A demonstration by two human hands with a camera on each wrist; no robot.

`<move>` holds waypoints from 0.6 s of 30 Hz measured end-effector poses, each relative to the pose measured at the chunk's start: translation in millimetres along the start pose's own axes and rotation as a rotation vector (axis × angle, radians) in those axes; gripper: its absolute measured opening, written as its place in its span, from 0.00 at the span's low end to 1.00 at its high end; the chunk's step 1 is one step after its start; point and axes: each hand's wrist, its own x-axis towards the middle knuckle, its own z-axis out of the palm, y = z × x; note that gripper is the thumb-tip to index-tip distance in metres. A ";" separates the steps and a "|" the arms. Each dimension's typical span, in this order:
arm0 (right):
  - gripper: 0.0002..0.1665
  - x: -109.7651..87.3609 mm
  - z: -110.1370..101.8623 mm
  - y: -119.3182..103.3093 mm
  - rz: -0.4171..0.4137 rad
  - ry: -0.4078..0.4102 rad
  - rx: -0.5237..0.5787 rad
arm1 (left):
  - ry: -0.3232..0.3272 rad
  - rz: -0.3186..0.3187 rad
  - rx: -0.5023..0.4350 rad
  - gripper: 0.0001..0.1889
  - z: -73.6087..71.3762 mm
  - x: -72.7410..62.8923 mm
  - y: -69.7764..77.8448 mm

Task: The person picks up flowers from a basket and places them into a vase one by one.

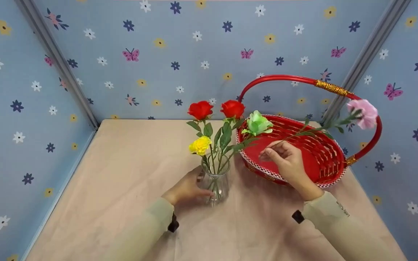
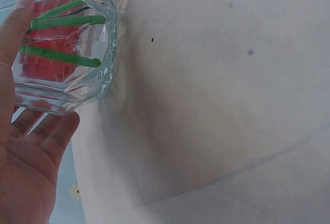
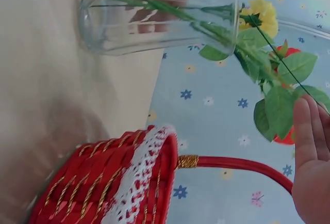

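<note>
In the head view, a clear glass vase (image 1: 220, 186) stands upright on the table. Two red roses (image 1: 200, 110), a yellow carnation (image 1: 200, 145) and a pale green rose (image 1: 258, 123) rise from it. My left hand (image 1: 188, 188) holds the vase low on its left side, thumb in front and fingers behind. The left wrist view has green stems (image 2: 62, 21) visible through the glass. Over the basket, my right hand (image 1: 287, 159) pinches the thin stem of a pink carnation (image 1: 363, 114). That flower's head points right, its stem end towards the vase.
A red woven basket (image 1: 325, 177) with a tall arched handle (image 1: 285, 77) stands right of the vase, beneath my right hand. White lace trim (image 3: 136, 182) edges its rim. Patterned blue panels (image 1: 180, 83) enclose the cloth-covered table (image 1: 132, 159) at the back and sides.
</note>
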 end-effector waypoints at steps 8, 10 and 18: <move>0.06 1.6 21.4 -5.0 -0.079 0.098 0.074 | 0.002 -0.025 0.010 0.56 0.2 -0.8 -0.2; 0.06 2.4 27.0 -4.3 -0.098 0.108 0.077 | 0.004 -0.025 0.002 0.56 0.6 -0.8 -0.1; 0.05 4.2 45.5 -0.4 -0.140 0.114 0.043 | 0.002 -0.023 0.010 0.55 -0.3 -0.5 0.0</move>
